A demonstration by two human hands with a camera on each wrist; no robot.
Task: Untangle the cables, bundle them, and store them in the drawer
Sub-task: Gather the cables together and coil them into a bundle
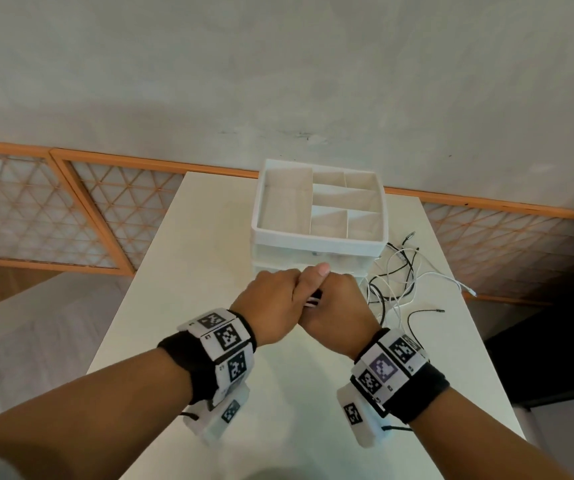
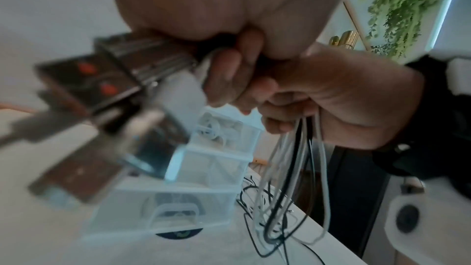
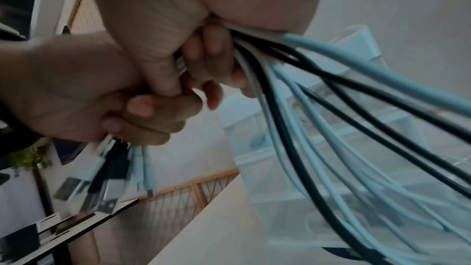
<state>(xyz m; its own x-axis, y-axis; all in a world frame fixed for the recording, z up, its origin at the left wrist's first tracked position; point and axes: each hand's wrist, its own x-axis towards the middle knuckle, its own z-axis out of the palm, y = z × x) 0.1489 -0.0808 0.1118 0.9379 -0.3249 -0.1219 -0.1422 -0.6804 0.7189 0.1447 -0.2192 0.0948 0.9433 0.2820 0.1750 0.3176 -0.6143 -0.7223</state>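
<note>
Both hands meet above the white table (image 1: 206, 306), just in front of the drawer unit (image 1: 313, 261). My left hand (image 1: 268, 299) grips the bundle of black and white cables (image 1: 314, 300) near the plug ends. The USB plugs (image 3: 102, 178) stick out past its fist. My right hand (image 1: 337, 306) grips the same bundle right beside it, thumb up. From that hand the cable lengths (image 3: 331, 112) fan out and trail down to a loose tangle (image 1: 396, 282) on the table at the right. The unit's translucent drawers (image 2: 211, 160) show in the left wrist view.
A white divided organizer tray (image 1: 320, 237) sits on top of the drawer unit. One white cable end (image 1: 469, 291) lies close to the table's right edge, and a black end (image 1: 434, 310) lies nearer me. An orange-framed lattice screen (image 1: 71, 209) stands behind the table.
</note>
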